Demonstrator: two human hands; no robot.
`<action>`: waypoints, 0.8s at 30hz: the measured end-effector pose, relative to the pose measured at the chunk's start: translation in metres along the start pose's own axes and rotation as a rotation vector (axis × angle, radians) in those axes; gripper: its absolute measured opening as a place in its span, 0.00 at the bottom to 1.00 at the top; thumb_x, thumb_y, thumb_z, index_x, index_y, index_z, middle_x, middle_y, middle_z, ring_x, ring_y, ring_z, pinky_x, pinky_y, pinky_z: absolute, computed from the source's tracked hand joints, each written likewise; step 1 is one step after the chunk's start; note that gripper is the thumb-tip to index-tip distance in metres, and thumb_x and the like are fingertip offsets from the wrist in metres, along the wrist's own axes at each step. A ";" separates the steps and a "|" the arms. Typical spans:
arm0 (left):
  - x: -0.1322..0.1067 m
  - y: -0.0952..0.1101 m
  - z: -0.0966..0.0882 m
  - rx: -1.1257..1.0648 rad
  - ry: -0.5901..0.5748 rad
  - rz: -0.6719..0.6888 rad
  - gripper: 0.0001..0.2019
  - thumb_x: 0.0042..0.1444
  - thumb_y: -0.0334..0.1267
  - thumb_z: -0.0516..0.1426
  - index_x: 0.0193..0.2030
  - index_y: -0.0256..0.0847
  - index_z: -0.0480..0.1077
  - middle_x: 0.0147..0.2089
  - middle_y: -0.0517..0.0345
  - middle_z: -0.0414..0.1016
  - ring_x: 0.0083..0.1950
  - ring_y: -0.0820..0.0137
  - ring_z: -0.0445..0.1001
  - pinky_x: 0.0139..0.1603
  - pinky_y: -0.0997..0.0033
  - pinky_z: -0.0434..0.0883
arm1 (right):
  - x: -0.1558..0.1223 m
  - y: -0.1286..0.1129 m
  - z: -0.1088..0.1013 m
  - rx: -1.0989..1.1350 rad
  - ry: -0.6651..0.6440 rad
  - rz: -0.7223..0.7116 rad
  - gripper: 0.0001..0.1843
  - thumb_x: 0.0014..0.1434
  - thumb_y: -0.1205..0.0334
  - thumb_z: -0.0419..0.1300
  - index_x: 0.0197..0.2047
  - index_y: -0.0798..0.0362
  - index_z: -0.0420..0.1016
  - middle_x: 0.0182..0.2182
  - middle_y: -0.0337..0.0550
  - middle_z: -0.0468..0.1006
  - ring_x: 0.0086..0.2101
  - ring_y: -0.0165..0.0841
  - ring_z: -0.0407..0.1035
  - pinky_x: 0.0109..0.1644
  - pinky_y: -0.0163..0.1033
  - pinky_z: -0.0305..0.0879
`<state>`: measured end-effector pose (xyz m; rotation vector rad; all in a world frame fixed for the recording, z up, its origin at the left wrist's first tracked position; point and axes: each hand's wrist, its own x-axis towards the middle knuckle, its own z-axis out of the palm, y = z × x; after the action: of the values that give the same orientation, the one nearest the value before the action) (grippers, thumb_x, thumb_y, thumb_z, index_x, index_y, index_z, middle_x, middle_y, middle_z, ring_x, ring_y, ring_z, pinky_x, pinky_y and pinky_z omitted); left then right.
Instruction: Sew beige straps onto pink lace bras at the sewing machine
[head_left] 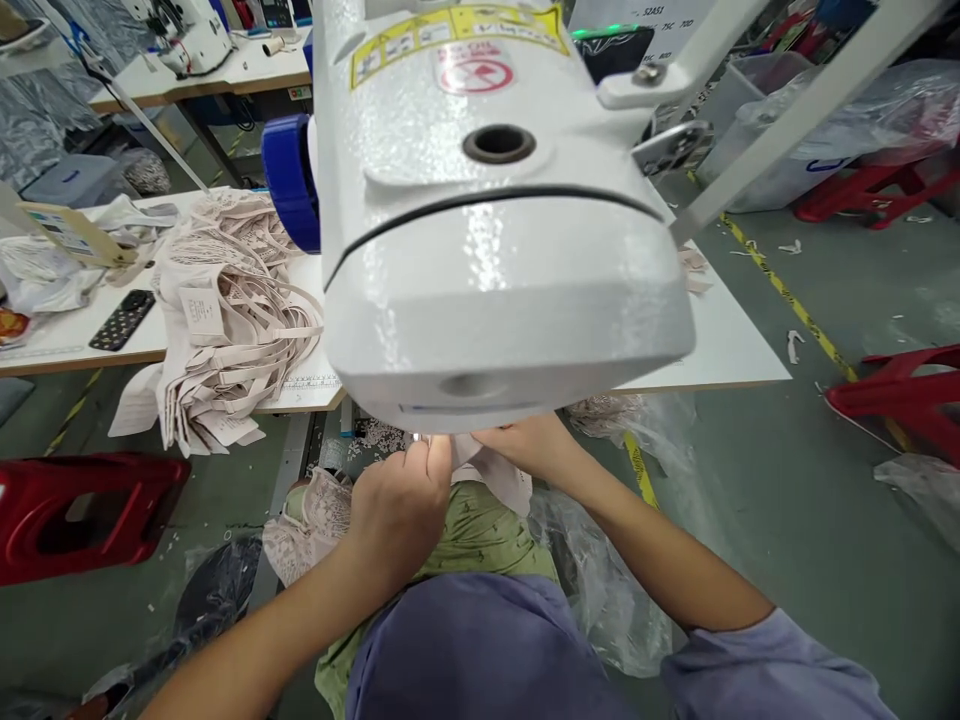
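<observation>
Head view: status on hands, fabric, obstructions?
Left hand, right hand: both gripping pale fabric. Fabric: loose end hangs at near side of white machine head. Obstruction: machine head hides fabric's far end.

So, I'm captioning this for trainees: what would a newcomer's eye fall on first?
The white machine looms at top centre, a blue knob on its left side. Below it, the left hand and right hand hold pale cloth. Beige garments lie heaped at picture left.

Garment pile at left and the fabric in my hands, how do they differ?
The garment pile overhangs the white table; the fabric is held by the left hand and right hand. The garment pile is bulky, with straps showing; the fabric shows only small, plain patches. Both are pale pink.
</observation>
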<state>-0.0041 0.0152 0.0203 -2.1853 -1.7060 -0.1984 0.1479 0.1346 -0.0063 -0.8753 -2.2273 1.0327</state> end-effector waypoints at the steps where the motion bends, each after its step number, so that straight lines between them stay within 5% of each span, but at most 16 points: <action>1: 0.000 0.000 0.000 -0.007 -0.002 -0.003 0.10 0.60 0.25 0.51 0.47 0.34 0.69 0.20 0.62 0.65 0.18 0.70 0.67 0.17 0.67 0.54 | 0.001 0.001 0.000 0.033 0.012 -0.006 0.09 0.57 0.66 0.54 0.33 0.50 0.76 0.29 0.41 0.75 0.37 0.37 0.70 0.41 0.40 0.69; 14: -0.006 -0.002 0.008 -0.077 -0.049 -0.031 0.10 0.61 0.26 0.51 0.47 0.38 0.66 0.23 0.62 0.69 0.21 0.71 0.70 0.20 0.68 0.58 | 0.009 0.001 -0.005 0.116 -0.001 -0.046 0.09 0.54 0.65 0.54 0.33 0.49 0.76 0.31 0.42 0.76 0.43 0.41 0.72 0.45 0.44 0.71; 24: -0.007 -0.007 0.009 -0.099 0.018 0.017 0.11 0.63 0.27 0.49 0.50 0.37 0.65 0.21 0.62 0.68 0.19 0.71 0.67 0.19 0.69 0.55 | 0.002 0.003 -0.001 0.176 0.038 -0.009 0.19 0.56 0.64 0.57 0.50 0.49 0.79 0.58 0.45 0.74 0.55 0.42 0.70 0.57 0.48 0.70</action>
<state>-0.0140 0.0132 0.0113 -2.2605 -1.7012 -0.3039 0.1484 0.1387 -0.0075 -0.8009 -2.0709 1.1771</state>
